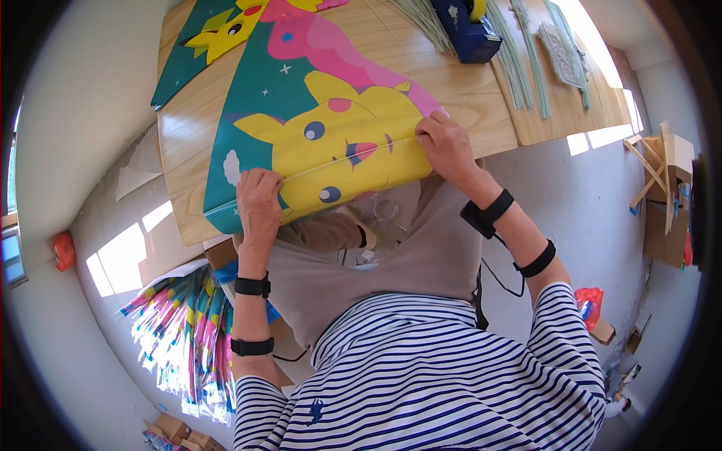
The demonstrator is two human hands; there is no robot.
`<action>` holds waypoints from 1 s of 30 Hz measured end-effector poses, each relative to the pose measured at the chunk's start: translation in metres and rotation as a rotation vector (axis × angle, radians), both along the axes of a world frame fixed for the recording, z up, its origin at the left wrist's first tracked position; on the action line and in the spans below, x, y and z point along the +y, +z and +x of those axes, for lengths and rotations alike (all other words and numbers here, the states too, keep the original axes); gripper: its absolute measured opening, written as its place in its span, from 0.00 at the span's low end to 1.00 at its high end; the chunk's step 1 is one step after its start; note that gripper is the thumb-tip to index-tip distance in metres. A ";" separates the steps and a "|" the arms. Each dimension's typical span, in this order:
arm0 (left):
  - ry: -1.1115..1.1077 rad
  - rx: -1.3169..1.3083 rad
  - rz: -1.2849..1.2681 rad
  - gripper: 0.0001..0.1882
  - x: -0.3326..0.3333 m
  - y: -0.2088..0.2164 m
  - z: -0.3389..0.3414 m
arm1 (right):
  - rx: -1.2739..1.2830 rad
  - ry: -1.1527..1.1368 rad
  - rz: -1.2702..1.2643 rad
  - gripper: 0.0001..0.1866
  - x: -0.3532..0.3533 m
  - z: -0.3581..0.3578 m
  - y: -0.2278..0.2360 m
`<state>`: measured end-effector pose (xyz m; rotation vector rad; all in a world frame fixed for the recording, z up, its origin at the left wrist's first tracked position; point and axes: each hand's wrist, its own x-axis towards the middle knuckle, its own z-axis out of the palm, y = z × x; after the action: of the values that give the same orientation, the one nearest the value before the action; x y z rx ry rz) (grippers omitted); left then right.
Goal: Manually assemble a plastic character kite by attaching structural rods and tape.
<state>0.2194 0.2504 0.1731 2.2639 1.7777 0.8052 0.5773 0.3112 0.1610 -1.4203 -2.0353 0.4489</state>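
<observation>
Fingers of my left hand (pixel 260 199) and right hand (pixel 445 149) look pinched on the printed sheet (pixel 297 154) at the counter's (pixel 481 101) near edge; best pull evenly outward, keeping the crease (pixel 346 160) straight, wrinkle-free.

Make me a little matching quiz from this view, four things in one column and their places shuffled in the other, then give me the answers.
Things:
1. Printed sheet with a yellow face
2. Blue tape dispenser
3. Clear plastic box
4. Wrapped colourful bundle

Places:
A. Lower left of the picture
B. At the top edge, between bunches of pale strips
C. Under the left hand and right hand
D. Furthest right of the four

Pairs: 1-C, 2-B, 3-D, 4-A
</observation>
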 end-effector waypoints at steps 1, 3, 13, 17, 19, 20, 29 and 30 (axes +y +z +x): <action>0.001 -0.001 -0.003 0.05 0.000 0.001 0.000 | -0.002 -0.002 -0.008 0.02 0.000 0.000 0.000; 0.006 0.005 -0.005 0.05 -0.001 0.001 0.000 | -0.014 -0.006 -0.026 0.02 0.000 -0.001 0.001; 0.016 0.011 -0.003 0.05 -0.001 -0.001 0.002 | 0.005 -0.075 -0.105 0.04 0.008 -0.018 0.001; 0.013 -0.008 0.015 0.05 0.000 -0.004 0.002 | -0.013 -0.118 -0.143 0.08 0.009 -0.023 0.002; 0.024 -0.008 0.006 0.05 -0.001 -0.002 0.003 | -0.025 -0.143 -0.183 0.09 0.008 -0.026 0.008; 0.028 -0.010 -0.001 0.05 -0.002 -0.002 0.003 | -0.053 -0.160 -0.190 0.09 0.008 -0.027 0.008; 0.120 -0.038 0.019 0.06 -0.011 -0.006 -0.015 | -0.057 -0.181 -0.210 0.10 0.007 -0.032 0.008; 0.138 -0.038 0.027 0.06 -0.012 -0.007 -0.019 | -0.058 -0.182 -0.205 0.10 0.007 -0.032 0.008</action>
<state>0.2006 0.2388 0.1661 2.1459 1.9339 0.8956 0.5457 0.3183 0.1690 -1.7435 -1.9263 0.5563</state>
